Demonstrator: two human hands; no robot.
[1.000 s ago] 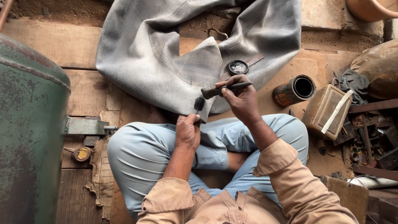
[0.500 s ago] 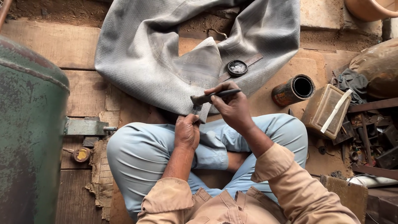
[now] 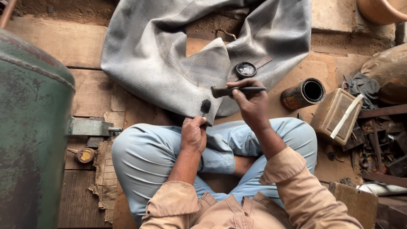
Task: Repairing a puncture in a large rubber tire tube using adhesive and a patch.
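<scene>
Right hand [image 3: 251, 101] lifted off rubber tube [image 3: 169, 63], gripping dark tool [image 3: 237, 90]. Left hand [image 3: 193, 135] pinches tube edge by black patch [image 3: 205, 106]. Tube spread over plank floor [image 3: 55, 40]; green tank [image 3: 29, 127] left, scrap right.

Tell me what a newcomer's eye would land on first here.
First, the big grey inner tube sprawled over the planks at top centre, with a dark patch at its near edge. The left hand pins that edge against the knee, while the right hand holds a dark tool just above it. A rusty green tank fills the left side.
</scene>
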